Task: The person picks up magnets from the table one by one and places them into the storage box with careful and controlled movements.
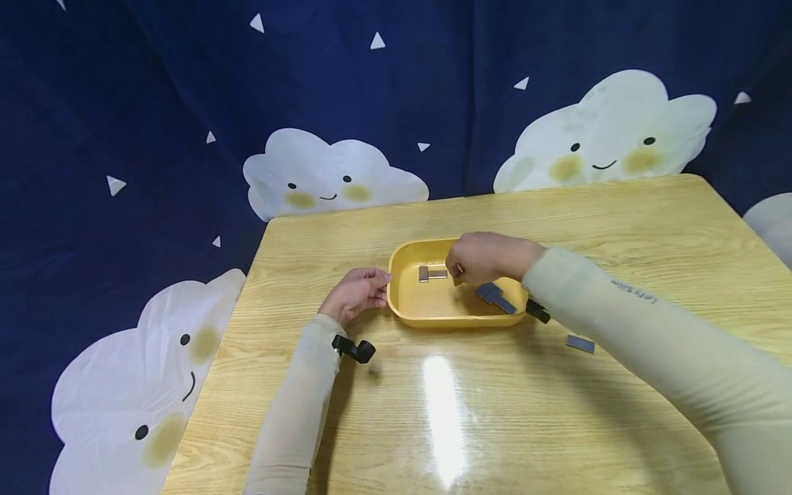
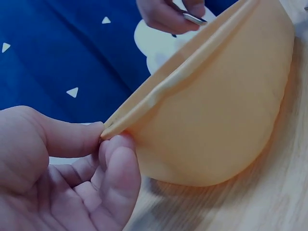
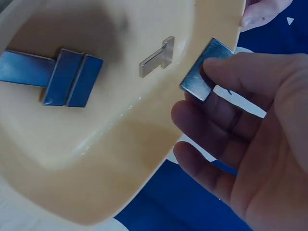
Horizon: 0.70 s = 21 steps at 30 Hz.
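A yellow plastic basin (image 1: 433,321) sits on the table, and my left hand (image 1: 355,295) pinches its left rim between thumb and fingers, as the left wrist view shows. Over the inside of the basin, my right hand (image 1: 485,257) holds a shiny flat metal bar (image 3: 206,70) between thumb and fingers. On the basin floor, two small bars (image 3: 158,59) touch in a T shape toward the left. Several more dark, shiny bars (image 3: 66,79) lie together near the basin's right side.
One loose grey bar (image 1: 580,344) lies on the wooden table (image 1: 383,440), right of the basin and beneath the right forearm. Behind the table hangs a dark blue curtain (image 1: 346,82) printed with clouds. Each wrist carries a small black camera (image 1: 355,348).
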Available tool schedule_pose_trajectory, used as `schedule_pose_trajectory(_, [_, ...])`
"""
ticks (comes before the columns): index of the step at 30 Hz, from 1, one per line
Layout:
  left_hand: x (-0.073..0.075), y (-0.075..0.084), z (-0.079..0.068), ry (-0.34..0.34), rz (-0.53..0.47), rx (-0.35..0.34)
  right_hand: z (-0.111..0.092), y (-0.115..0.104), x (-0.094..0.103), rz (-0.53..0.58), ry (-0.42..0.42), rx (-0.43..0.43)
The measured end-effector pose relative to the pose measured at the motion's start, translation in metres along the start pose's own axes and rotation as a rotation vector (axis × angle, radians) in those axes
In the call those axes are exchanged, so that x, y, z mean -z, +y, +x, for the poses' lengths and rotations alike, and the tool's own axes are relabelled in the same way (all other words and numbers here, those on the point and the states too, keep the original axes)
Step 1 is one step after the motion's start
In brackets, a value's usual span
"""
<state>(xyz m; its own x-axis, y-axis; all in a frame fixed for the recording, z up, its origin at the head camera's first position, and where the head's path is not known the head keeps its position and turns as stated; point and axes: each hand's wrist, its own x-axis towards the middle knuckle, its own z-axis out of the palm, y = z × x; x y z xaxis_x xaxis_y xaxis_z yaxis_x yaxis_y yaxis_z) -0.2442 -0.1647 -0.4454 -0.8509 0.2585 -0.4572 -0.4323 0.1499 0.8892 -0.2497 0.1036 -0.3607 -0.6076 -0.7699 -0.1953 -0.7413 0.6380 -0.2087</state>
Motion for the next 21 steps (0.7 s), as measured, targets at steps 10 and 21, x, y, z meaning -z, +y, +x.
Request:
schedule_pose_trajectory(10, [0.000,0.000,0.000,-0.001,-0.013,0.010,0.003,0.011,-0.008,0.005,-0.053,-0.065])
schedule_pose_trajectory(21, [0.000,-0.002,0.001,-0.011,-0.034,0.010,0.001,0.018,-0.015,-0.023,-0.104,-0.101])
